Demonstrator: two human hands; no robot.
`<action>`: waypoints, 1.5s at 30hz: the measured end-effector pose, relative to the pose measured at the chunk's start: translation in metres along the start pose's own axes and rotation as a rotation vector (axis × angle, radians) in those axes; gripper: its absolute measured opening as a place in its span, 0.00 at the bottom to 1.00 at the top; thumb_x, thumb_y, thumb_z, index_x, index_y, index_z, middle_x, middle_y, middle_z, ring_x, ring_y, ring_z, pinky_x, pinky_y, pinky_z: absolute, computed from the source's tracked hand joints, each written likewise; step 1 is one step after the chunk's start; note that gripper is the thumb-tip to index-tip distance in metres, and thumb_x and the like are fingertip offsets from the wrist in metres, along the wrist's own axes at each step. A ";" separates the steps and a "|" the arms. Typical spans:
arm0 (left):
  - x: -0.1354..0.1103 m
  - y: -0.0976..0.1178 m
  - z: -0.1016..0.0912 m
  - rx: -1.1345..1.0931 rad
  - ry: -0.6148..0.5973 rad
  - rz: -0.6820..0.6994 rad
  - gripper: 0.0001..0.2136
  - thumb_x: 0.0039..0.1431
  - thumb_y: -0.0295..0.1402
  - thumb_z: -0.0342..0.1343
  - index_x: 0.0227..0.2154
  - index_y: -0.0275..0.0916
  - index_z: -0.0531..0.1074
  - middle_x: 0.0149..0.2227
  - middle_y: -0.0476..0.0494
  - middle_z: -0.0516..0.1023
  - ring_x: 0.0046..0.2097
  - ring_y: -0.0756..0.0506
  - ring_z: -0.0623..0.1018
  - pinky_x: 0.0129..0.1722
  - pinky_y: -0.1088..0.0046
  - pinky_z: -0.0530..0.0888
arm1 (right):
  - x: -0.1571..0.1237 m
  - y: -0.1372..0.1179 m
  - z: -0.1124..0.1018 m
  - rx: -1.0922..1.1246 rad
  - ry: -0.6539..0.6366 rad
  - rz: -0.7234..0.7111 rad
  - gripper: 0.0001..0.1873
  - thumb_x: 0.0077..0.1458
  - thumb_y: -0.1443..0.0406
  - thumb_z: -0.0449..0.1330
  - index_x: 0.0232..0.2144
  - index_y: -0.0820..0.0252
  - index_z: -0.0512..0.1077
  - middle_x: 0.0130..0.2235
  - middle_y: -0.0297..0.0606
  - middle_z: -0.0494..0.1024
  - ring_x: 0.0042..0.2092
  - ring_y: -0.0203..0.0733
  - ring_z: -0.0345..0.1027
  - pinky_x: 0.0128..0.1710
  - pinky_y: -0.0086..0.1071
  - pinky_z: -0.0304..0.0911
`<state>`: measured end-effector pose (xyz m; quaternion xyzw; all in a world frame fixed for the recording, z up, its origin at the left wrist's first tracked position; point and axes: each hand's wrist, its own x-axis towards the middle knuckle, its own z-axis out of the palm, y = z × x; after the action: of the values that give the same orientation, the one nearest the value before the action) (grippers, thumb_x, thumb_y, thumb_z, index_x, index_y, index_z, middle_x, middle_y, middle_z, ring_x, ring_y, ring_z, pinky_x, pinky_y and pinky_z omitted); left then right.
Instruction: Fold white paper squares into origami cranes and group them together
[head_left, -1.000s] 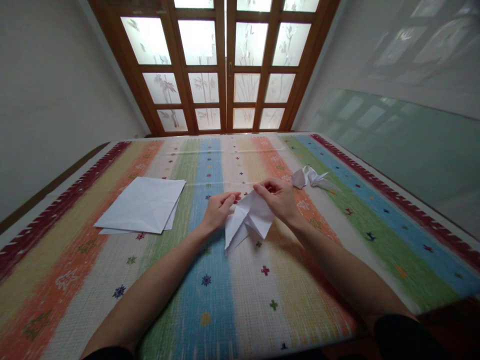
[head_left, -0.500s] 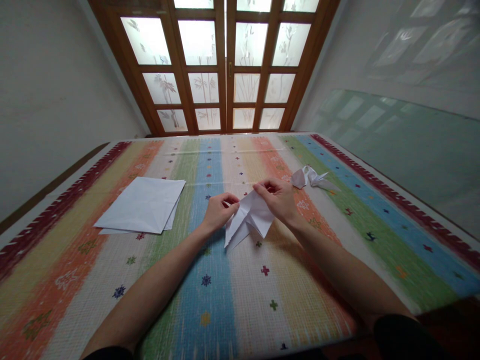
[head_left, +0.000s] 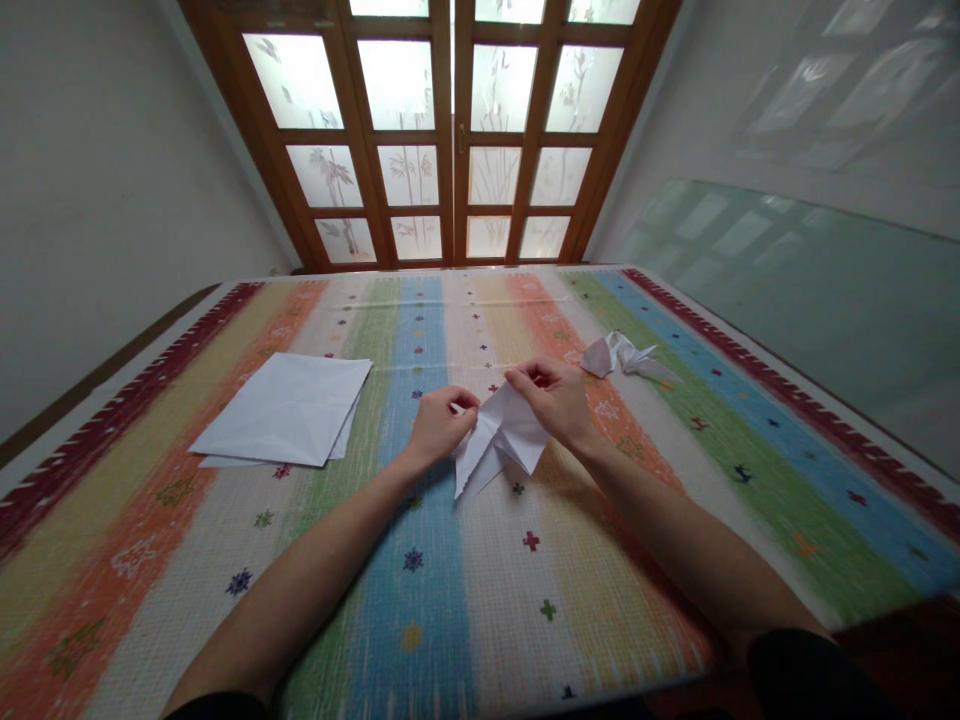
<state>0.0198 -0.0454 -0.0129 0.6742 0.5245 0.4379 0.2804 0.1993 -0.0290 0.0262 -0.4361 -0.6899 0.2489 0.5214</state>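
A partly folded sheet of white paper (head_left: 501, 440) is held between my two hands over the middle of the table, its pointed flaps hanging toward me. My left hand (head_left: 442, 425) pinches its left upper edge between thumb and forefinger. At the top right corner, my right hand (head_left: 553, 400) grips the paper the same way, fingers curled. The palm sides of both hands are turned away, so the fingertips show only in part.
On the left lies a small stack of flat white paper sheets (head_left: 281, 408). Folded white paper figures (head_left: 626, 357) sit beyond my right hand. A striped, patterned cloth (head_left: 480, 600) covers the table. Wooden doors with glass panes (head_left: 457, 140) stand behind it.
The lower left point of the folded paper has shifted slightly to the right. Both hands keep their pinch in nearly the same place.
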 end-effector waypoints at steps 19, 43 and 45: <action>0.004 -0.009 -0.006 -0.095 0.025 0.051 0.05 0.52 0.32 0.60 0.24 0.39 0.78 0.28 0.47 0.80 0.33 0.48 0.76 0.38 0.71 0.71 | 0.000 0.000 -0.006 0.068 -0.015 -0.117 0.16 0.60 0.57 0.53 0.31 0.59 0.76 0.26 0.36 0.76 0.28 0.37 0.69 0.26 0.30 0.64; 0.014 -0.019 -0.008 -0.066 0.174 0.067 0.10 0.60 0.35 0.53 0.41 0.36 0.74 0.39 0.41 0.80 0.40 0.46 0.78 0.40 0.69 0.72 | -0.023 0.010 -0.029 -1.033 -0.479 -1.224 0.09 0.57 0.73 0.56 0.31 0.61 0.75 0.30 0.36 0.78 0.49 0.43 0.69 0.66 0.45 0.51; -0.001 -0.020 -0.014 0.079 0.020 0.228 0.10 0.62 0.36 0.52 0.40 0.38 0.75 0.41 0.42 0.80 0.43 0.45 0.77 0.44 0.66 0.72 | -0.027 0.011 -0.023 -1.060 -0.512 -1.242 0.09 0.56 0.72 0.56 0.31 0.60 0.76 0.28 0.34 0.77 0.46 0.43 0.70 0.67 0.47 0.48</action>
<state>-0.0022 -0.0415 -0.0236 0.7356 0.4641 0.4525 0.1967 0.2265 -0.0496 0.0119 -0.0955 -0.9255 -0.3468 0.1185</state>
